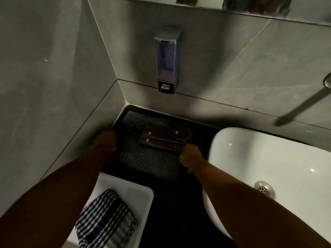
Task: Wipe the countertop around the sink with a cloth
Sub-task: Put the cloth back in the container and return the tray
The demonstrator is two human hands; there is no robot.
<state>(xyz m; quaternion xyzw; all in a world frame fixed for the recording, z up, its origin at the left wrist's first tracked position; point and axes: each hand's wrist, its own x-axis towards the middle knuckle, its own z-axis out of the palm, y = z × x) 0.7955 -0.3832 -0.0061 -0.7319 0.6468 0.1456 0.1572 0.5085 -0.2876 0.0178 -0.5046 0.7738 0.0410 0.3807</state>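
Head view: dark tray (143,158) at countertop (172,212) back-left corner gripped by left hand (103,142) and right hand (190,156), fingers apparently curled over edges; striped cloth (105,221) left in white bin (141,196).

Your corner is blocked by the dark tray (152,161) against both walls; the white bin (141,196) crowds the front, the sink (250,149) the right. Only the dark countertop (175,212) strip between them lies open.
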